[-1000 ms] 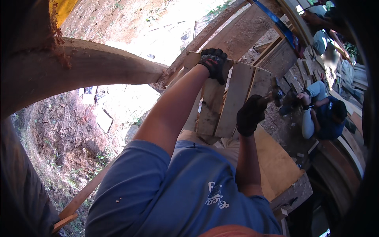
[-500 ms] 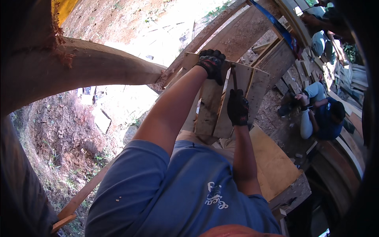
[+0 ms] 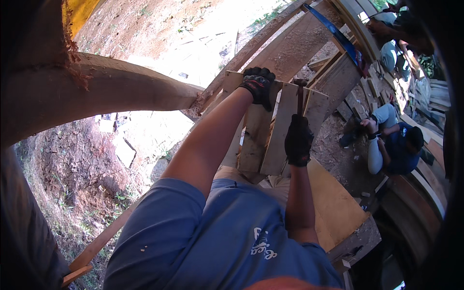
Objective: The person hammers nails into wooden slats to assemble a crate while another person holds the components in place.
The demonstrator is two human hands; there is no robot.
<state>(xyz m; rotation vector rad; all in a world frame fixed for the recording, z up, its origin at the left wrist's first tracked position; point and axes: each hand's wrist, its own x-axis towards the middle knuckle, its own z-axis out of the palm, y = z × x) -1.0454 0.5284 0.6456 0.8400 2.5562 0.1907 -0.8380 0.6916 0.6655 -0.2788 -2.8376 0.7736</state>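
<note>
A panel of wooden slats (image 3: 255,145) lies before me, its boards set side by side with gaps between them. My left hand (image 3: 259,86), in a black glove, is closed over the panel's far edge. A hammer (image 3: 300,99) is gripped in my gloved right hand (image 3: 298,140), around the lower part of its handle. The hammer's head is over the far right part of the panel, beside its far edge; whether it touches the wood I cannot tell.
A thick timber beam (image 3: 135,79) spans the left. A long blue strip (image 3: 333,29) lies on boards at the far right. To the right a co-worker (image 3: 398,142) sits low among wood scraps. A plywood sheet (image 3: 336,205) is beside my right arm.
My right hand and the hammer have shifted right and slightly nearer to me. The left hand keeps its hold on the panel's far edge.
</note>
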